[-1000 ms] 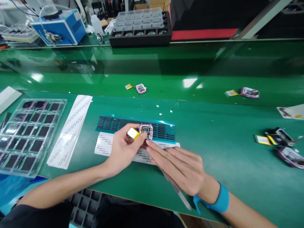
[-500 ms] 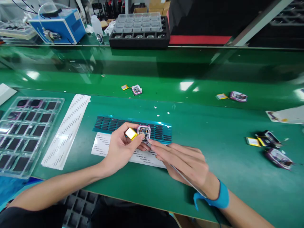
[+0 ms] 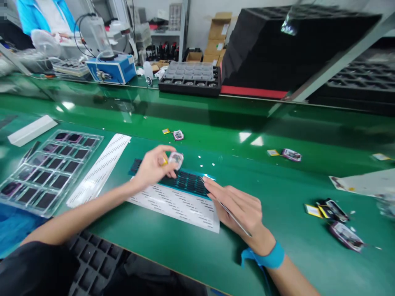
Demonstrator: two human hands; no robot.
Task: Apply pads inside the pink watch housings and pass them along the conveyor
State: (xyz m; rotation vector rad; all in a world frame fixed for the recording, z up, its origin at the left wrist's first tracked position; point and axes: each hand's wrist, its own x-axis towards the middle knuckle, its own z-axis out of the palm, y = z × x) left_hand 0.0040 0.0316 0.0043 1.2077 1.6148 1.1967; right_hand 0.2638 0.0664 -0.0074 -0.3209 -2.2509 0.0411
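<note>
Fingers of our right hand [image 3: 239, 205], toward one o'clock, gripped slim metal tweezers [image 3: 233, 217]. Near twelve lay the printed white sheet [image 3: 191, 209], with the dark-strip sheet [image 3: 189, 183] just beyond. Toward eleven, our left hand [image 3: 149, 168] pinched the small pink-rimmed case [image 3: 176, 157], raised above the bench, beside a yellow piece [image 3: 165, 161]. We judged the case light, stiff and perhaps slippery, its innards fragile, best held by the rim. Farther, near twelve, lay another opened case [image 3: 178, 135].

Pink-rimmed casing [image 3: 175, 160]: tilted, interior blurred. Yellow batt [image 3: 164, 161] at its 9 o'clock. Metal tweezers [image 3: 233, 217]: slanted, tips twd 10–11 o'clock.
</note>
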